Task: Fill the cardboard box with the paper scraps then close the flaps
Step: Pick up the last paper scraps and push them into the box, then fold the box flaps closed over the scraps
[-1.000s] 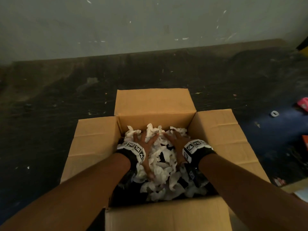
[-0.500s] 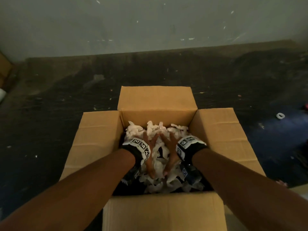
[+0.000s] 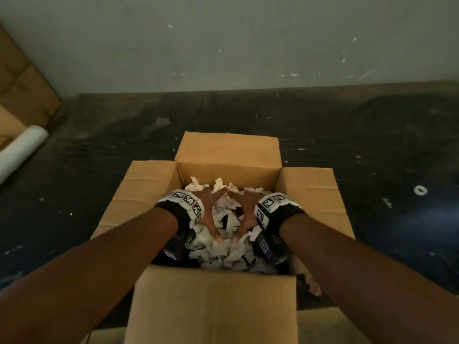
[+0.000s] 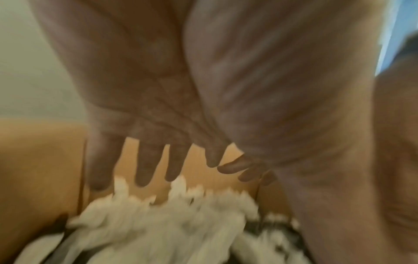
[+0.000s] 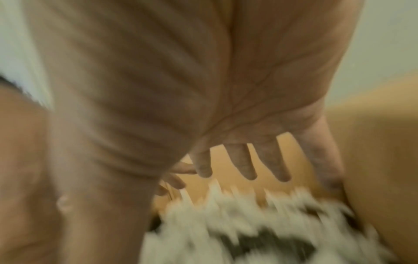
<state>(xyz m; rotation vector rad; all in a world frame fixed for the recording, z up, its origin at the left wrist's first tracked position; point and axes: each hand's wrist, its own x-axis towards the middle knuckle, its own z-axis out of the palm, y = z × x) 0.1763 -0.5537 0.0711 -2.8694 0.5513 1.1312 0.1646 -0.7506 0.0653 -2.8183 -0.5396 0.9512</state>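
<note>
1. The cardboard box (image 3: pixel 213 301) sits on the dark floor (image 3: pixel 74 175) with its near wall toward the person. All four flaps are folded outward.
2. Inside it, the paper scraps (image 3: pixel 223 247) make a loose white heap with dark gaps between pieces. The heap lies below the rim, as far as the head view lets me judge.
3. Both hands are down in there! The left hand (image 3: pixel 210 214) and the right hand (image 3: pixel 244 212) lie side by side over the heap, fingers spread and straight, holding nothing. Their fingertips almost meet toward the far wall.
4. The wrist views are blurred, so whether the palms press the scraps or hover just above them I cannot tell. The left fingers (image 4: pixel 144 166) and the right fingers (image 5: pixel 244 164) do point down at the paper.
5. Now the relation that matters. The left flap (image 3: pixel 144 194) lies just outboard of the left wrist, the right flap (image 3: pixel 315 194) just outboard of the right. The far flap (image 3: pixel 228 147) lies ahead of both hands. Each hand looks nearest its own side's flap, and I'd expect the side flaps to fold inward across the box.
6. Further out, a white roll (image 3: pixel 19 150) lies by the floor's left edge, with stacked cardboard (image 3: pixel 22 95) behind it. A small white ring (image 3: pixel 420 190) lies well off to the right.
</note>
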